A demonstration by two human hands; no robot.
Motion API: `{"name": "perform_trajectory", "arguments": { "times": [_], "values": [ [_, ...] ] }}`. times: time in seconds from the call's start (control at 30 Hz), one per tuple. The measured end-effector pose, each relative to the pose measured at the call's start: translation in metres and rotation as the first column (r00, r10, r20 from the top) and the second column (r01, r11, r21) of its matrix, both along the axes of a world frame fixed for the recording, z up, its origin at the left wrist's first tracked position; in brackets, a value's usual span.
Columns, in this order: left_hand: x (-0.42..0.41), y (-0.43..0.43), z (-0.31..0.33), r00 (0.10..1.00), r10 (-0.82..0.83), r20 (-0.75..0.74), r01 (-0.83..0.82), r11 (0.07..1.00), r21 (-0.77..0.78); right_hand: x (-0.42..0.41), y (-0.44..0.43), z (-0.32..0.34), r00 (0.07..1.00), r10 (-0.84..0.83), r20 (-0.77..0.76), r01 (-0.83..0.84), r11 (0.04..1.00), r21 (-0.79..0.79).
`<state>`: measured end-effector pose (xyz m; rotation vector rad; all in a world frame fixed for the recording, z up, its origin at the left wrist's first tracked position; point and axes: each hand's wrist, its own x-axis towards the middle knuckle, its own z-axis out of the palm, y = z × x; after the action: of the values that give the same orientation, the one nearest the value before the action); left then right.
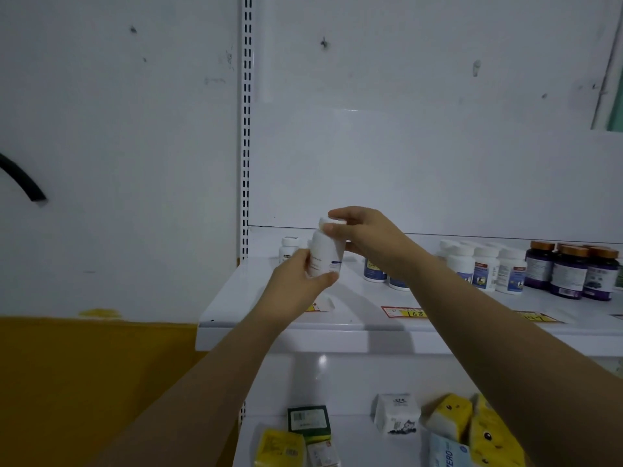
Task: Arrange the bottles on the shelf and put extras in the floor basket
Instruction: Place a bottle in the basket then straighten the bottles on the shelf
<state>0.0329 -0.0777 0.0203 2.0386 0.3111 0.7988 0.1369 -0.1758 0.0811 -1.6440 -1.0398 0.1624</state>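
white pill bottle (325, 254): held slightly tilted over the left end of the shelf (337, 328), contents hidden | left hand (296, 278): fingers clamped round its body | right hand (367, 237): fingertips pinch its cap | 3 o'clock: white bottles (485, 267), then purple bottles (573, 271), standing, capped

The one head-worn camera looks forward and slightly down at a white shelf (337, 320). The shelf's front edge crosses the lower middle of the frame, a slotted upright (247, 129) rises through the centre, and a white back panel (421, 146) fills the upper right. The view is near enough that both forearms enter from the bottom edge and stretch over the shelf, where the left hand (296, 281) and right hand (367, 237) meet on a white bottle (325, 254) just above centre. The wide angle also takes in a lower shelf (354, 443) at the bottom right.
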Motion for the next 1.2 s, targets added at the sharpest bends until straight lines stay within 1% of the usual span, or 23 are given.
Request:
{"name": "perform_trajectory", "arguments": {
  "times": [0.1, 0.2, 0.27, 0.33, 0.4, 0.5, 0.57, 0.63, 0.8, 0.93, 1.03, 1.13, 1.2],
  "values": [
    [0.002, 0.004, -0.001, 0.998, 0.040, 0.051, -0.038, 0.999, -0.033, -0.006, 0.000, -0.003, 0.996, 0.089, 0.010, -0.090, 0.995, 0.048],
    [0.002, 0.009, -0.003, 0.990, 0.100, 0.102, -0.095, 0.994, -0.046, -0.012, -0.002, -0.005, 0.987, 0.143, 0.077, -0.143, 0.990, -0.003],
    [0.001, 0.014, -0.005, 0.984, 0.114, 0.138, -0.106, 0.992, -0.063, -0.013, -0.003, -0.007, 0.978, 0.157, 0.137, -0.154, 0.988, -0.032],
    [0.002, 0.014, -0.006, 0.986, 0.102, 0.133, -0.094, 0.993, -0.068, -0.012, -0.003, -0.009, 0.975, 0.153, 0.160, -0.153, 0.988, -0.016],
    [0.002, 0.011, -0.005, 0.992, 0.075, 0.097, -0.068, 0.995, -0.073, -0.010, -0.003, -0.009, 0.982, 0.130, 0.136, -0.134, 0.991, 0.019],
    [0.001, 0.001, -0.001, 0.998, -0.016, 0.065, 0.023, 0.994, -0.103, -0.005, -0.001, -0.008, 0.998, 0.038, 0.053, -0.041, 0.998, 0.045],
    [-0.001, -0.007, 0.004, 0.997, -0.054, 0.053, 0.060, 0.992, -0.112, -0.004, -0.001, -0.006, 1.000, -0.017, -0.012, 0.018, 0.999, 0.038],
    [-0.003, -0.013, 0.009, 0.998, -0.053, 0.045, 0.058, 0.993, -0.106, -0.004, -0.001, -0.006, 0.997, -0.065, -0.041, 0.066, 0.998, 0.022],
    [-0.005, -0.019, 0.016, 0.999, -0.038, 0.016, 0.039, 0.995, -0.092, -0.003, -0.002, -0.004, 0.991, -0.114, -0.069, 0.115, 0.993, 0.012],
    [-0.009, -0.015, 0.013, 0.999, -0.045, 0.003, 0.045, 0.996, -0.071, -0.007, -0.001, -0.003, 0.996, -0.086, -0.031, 0.086, 0.996, -0.010],
    [-0.018, -0.004, 0.013, 1.000, 0.014, 0.006, -0.013, 0.999, -0.035, -0.017, 0.011, 0.000, 0.998, -0.040, 0.054, 0.042, 0.998, -0.036],
    [-0.040, 0.018, 0.016, 0.990, 0.141, -0.008, -0.141, 0.989, 0.035, -0.039, 0.040, 0.007, 0.988, 0.054, 0.146, -0.047, 0.998, -0.048],
    [-0.063, 0.037, 0.016, 0.970, 0.244, -0.017, -0.242, 0.966, 0.090, -0.060, 0.066, 0.008, 0.971, 0.112, 0.212, -0.101, 0.993, -0.066]
  ]
}}
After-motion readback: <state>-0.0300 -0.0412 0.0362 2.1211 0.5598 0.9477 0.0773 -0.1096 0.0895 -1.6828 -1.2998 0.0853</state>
